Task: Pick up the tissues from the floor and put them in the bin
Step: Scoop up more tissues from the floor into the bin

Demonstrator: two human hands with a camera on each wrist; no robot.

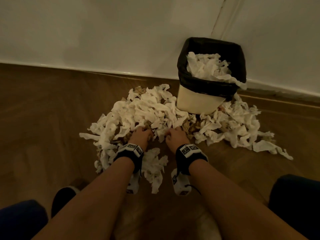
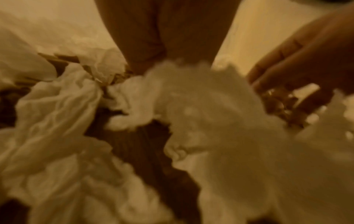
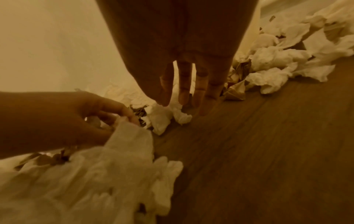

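A big heap of crumpled white tissues (image 1: 147,108) mixed with brown paper scraps lies on the wooden floor in front of the bin (image 1: 199,101), a cream bin with a black liner. More tissues (image 1: 206,66) fill the bin to its rim. My left hand (image 1: 141,133) is in the near edge of the heap. In the right wrist view its fingers and thumb (image 3: 114,116) pinch a tissue (image 3: 132,136). My right hand (image 1: 174,135) is just beside it, with fingers (image 3: 184,87) straight and spread, tips down on the floor against a small tissue (image 3: 164,116).
The bin stands against a white wall (image 1: 103,40) with a skirting edge. A second spread of tissues (image 1: 233,125) lies right of the bin, and a few (image 1: 154,168) lie under my left wrist. My knees (image 1: 294,196) flank the arms.
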